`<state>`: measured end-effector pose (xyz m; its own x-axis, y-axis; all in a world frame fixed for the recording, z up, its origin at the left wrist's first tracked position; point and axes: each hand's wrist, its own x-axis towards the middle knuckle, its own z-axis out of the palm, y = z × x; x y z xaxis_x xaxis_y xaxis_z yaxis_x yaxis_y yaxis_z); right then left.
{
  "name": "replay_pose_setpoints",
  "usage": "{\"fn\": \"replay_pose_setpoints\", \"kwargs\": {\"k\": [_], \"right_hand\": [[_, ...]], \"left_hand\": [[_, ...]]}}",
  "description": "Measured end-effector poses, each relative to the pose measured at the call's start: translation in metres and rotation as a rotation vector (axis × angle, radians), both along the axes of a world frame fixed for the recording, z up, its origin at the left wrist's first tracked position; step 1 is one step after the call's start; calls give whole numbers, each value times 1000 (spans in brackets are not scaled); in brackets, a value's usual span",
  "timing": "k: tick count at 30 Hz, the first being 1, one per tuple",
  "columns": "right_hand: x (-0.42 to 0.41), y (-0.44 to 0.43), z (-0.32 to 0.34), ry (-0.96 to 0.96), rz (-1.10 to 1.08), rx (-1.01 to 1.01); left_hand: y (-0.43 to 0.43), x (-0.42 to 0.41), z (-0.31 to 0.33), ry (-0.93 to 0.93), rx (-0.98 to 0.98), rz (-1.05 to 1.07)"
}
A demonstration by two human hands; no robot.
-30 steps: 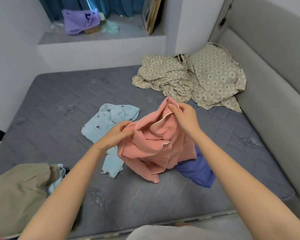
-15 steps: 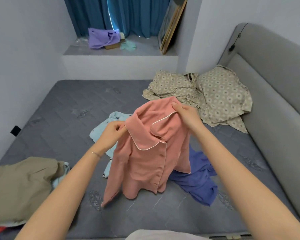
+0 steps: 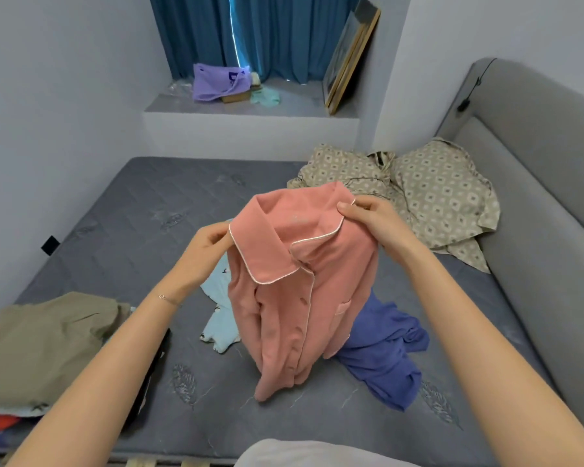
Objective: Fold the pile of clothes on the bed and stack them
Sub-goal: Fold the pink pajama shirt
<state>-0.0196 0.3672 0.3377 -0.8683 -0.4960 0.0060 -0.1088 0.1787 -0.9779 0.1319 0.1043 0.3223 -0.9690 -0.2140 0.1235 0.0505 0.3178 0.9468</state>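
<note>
1. The left hand [image 3: 209, 246] and right hand [image 3: 373, 220], fingers closed, pinch the pink shirt [image 3: 294, 298] by its collar above the bed [image 3: 132, 214], mid-scene.
2. These shallow pinches may slip, dropping it onto the blue garment [image 3: 385, 358].
3. The bunched hem could fold unevenly.

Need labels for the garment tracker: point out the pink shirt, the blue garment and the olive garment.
pink shirt [image 3: 277, 325]: head view, front panel below the collar.
blue garment [image 3: 385, 362]: head view, middle of the crumpled fabric.
olive garment [image 3: 41, 345]: head view, flat top face.
</note>
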Motion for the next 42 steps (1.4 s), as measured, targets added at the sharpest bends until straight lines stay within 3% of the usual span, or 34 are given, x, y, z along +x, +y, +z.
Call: {"fn": "replay_pose_setpoints", "kwargs": {"k": [2, 7, 14, 19, 22, 25, 28, 32, 37, 42], "right_hand": [[-3, 3, 3, 73, -37, -20], [-3, 2, -7, 262, -78, 11], [15, 15, -11, 164, -5, 56], [16, 28, 28, 35, 114, -78], [0, 29, 53, -5, 86, -209], [-29, 14, 46, 44, 16, -116], [-62, -10, -8, 75, -22, 72], [-101, -43, -137, 35, -97, 326], [-138, -84, -294, -18, -231, 494], [-177, -107, -409, 7, -214, 584]], "left_hand": [[-2, -2, 9, 88, -54, 2], [3, -4, 9, 62, -149, -12], [30, 6, 14, 27, -26, -23], [38, 3, 44, 82, 134, -70], [30, -10, 67, 107, 208, -78], [9, -39, 61, 9, 218, -88], [-20, -85, 7, -206, 53, -67], [-56, -144, -137, -427, -225, 41], [-70, -196, -302, -464, -155, 239], [-85, -236, -417, -416, -100, 325]]}}
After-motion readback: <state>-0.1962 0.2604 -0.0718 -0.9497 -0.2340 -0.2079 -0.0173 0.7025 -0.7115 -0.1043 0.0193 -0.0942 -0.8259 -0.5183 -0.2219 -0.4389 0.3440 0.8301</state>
